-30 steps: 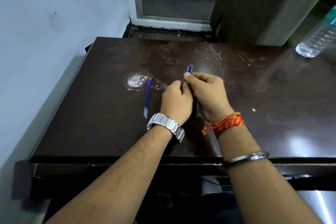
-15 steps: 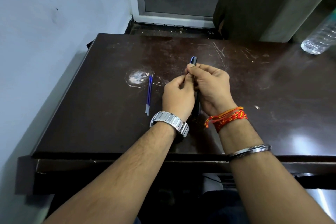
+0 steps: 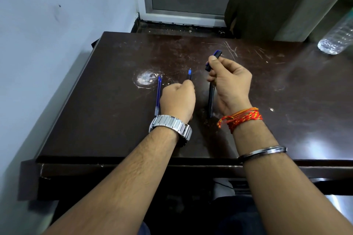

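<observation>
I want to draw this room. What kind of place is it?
Probably a plain study or office room. A scratched dark desk sits beside a painted wall, a blue refill lies on it, the left hand and right hand grip pen parts, and a water bottle sits far right.

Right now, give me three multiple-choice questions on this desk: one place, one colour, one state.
1. Where is the thin blue refill? A) on the table, just left of the left hand B) on the floor C) on the window frame
2. What colour are the threads on the right wrist? A) green B) orange and red C) white
3. How is the dark pen barrel held? A) lying loose B) gripped by the right hand C) standing free
Answers: A, it lies flat beside the left hand, which pinches a blue-tipped piece; B, orange-red strands show; B, fingers curl round it.
</observation>
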The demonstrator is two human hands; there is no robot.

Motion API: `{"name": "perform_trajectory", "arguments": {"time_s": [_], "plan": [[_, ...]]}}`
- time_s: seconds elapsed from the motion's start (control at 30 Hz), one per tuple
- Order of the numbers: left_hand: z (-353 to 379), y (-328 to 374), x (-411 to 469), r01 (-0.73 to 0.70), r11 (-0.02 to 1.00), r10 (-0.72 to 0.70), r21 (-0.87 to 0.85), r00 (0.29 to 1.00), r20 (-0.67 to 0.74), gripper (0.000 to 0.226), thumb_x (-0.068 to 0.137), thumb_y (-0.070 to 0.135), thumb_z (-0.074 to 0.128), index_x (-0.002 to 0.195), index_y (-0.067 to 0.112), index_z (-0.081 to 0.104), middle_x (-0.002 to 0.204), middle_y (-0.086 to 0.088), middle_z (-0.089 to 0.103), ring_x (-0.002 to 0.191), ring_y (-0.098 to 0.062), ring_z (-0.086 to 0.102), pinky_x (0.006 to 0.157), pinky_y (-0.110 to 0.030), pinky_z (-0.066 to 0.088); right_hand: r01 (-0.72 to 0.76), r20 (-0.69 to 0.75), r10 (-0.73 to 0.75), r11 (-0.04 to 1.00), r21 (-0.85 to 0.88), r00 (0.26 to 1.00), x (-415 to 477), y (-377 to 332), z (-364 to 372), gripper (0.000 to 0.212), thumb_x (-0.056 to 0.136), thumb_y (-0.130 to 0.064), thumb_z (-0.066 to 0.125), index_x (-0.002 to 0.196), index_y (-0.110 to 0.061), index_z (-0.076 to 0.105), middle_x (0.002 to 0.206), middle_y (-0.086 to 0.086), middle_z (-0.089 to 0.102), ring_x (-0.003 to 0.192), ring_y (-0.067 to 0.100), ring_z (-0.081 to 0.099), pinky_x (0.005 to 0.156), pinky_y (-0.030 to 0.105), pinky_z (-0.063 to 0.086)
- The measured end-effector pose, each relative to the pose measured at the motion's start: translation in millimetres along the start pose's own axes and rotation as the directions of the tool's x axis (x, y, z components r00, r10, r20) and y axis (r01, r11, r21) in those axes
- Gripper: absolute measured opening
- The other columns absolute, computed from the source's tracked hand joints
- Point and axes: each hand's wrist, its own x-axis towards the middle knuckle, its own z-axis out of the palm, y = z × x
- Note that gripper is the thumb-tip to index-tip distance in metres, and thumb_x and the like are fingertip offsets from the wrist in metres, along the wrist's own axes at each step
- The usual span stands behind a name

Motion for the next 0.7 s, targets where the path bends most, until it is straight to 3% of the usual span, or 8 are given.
{"name": "perform_trajectory", "arguments": {"time_s": [0.07, 0.17, 0.33, 0.47, 0.7], "plan": [[-2.6, 1.1, 2.3, -0.009, 1.0, 0.008, -0.025, 0.999, -0.032, 0.016, 0.079, 0.018, 0.054, 0.067, 0.011, 0.063, 0.061, -0.006, 0.053, 0.047, -0.023, 0.044, 0.044, -0.029, 0.039, 0.033, -0.004, -0.034, 0.988, -0.149, 0.999, 0.9, -0.2, -5.9, 0.006, 0.082, -0.016, 0.077, 0.081, -0.014, 0.071, 0.065, -0.003, 0.068, 0.053, 0.003, 0.059, 0.056, 0.021, 0.051], [-3.9, 0.4, 7.6, -0.021, 0.997, 0.018, -0.075, 0.999, -0.049, 0.034, 0.081, 0.015, 0.061, 0.047, 0.02, 0.064, 0.043, 0.009, 0.055, 0.034, -0.013, 0.053, 0.05, -0.035, 0.057, 0.039, 0.035, -0.027, 0.905, -0.423, 0.999, 0.6, 2.8, -13.2, 0.008, 0.077, -0.024, 0.08, 0.077, -0.019, 0.074, 0.067, 0.0, 0.071, 0.06, 0.008, 0.064, 0.061, 0.025, 0.055], [-0.9, -6.9, 12.8, -0.023, 0.997, 0.02, -0.069, 0.999, -0.037, 0.037, 0.078, 0.011, 0.07, 0.043, 0.024, 0.067, 0.06, 0.001, 0.063, 0.043, -0.011, 0.06, 0.053, -0.034, 0.06, 0.132, 0.074, -0.116, 0.652, -0.747, 0.991, 0.5, 6.1, -15.7, 0.017, 0.069, -0.029, 0.084, 0.074, -0.016, 0.075, 0.062, -0.009, 0.061, 0.063, 0.005, 0.06, 0.063, 0.021, 0.052], [-1.1, -9.0, 13.9, -0.038, 0.999, 0.037, -0.022, 0.998, -0.044, 0.028, 0.077, 0.012, 0.072, 0.052, 0.023, 0.066, 0.061, 0.002, 0.064, 0.036, -0.005, 0.06, 0.056, -0.035, 0.062, 0.148, 0.081, -0.142, 0.562, -0.814, 0.986, 0.0, 9.5, -15.4, 0.021, 0.067, -0.028, 0.085, 0.076, -0.014, 0.073, 0.078, 0.004, 0.065, 0.09, 0.024, 0.066, 0.08, 0.035, 0.057], [-5.8, -8.3, 12.1, -0.029, 0.998, 0.03, 0.05, 0.999, -0.022, 0.019, 0.074, 0.02, 0.078, 0.057, 0.024, 0.069, 0.051, 0.009, 0.067, 0.042, -0.009, 0.067, 0.06, -0.042, 0.064, 0.223, 0.125, -0.221, 0.5, -0.837, 0.967, -0.9, 15.4, -13.0, 0.023, 0.071, -0.029, 0.081, 0.068, -0.017, 0.062, 0.073, 0.003, 0.062, 0.083, 0.028, 0.067, 0.08, 0.036, 0.056]]}}
